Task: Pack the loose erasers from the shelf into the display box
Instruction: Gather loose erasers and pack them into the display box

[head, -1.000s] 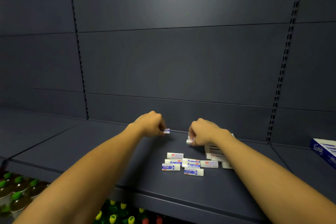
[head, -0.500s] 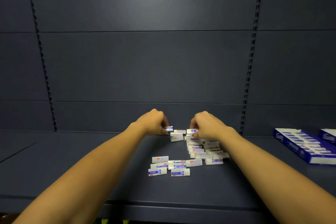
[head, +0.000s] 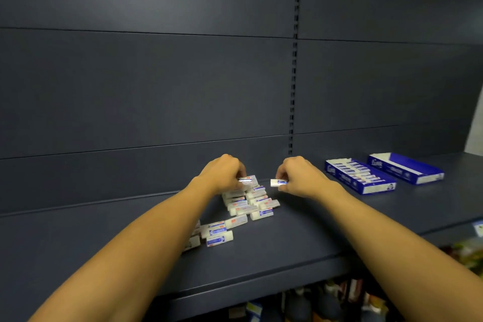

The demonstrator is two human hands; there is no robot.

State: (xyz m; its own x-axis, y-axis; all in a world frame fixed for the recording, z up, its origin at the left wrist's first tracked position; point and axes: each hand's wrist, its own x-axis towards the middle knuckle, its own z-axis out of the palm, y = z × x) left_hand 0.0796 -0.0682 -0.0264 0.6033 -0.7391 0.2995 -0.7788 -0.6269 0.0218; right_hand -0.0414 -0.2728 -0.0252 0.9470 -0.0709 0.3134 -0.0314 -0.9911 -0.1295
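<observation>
My left hand (head: 224, 174): fingers curled, pinching one eraser (head: 247, 179) at the far end of the loose erasers (head: 245, 204) heaped on the shelf (head: 326, 230); my right hand (head: 298, 176): pinching a single eraser (head: 277, 182) just above the shelf. Display box (head: 359, 175): part filled, to my right, well apart from the heap; second blue box (head: 406, 168) beside it.

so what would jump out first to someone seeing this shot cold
Two bare forearms reach in over a dark shelf, and each hand pinches an eraser: the left hand at the back of the pile, the right hand holding one clear of it. The pile of white erasers lies mid-shelf below the hands. At the right stand two blue boxes, one filled, one almost empty.
</observation>
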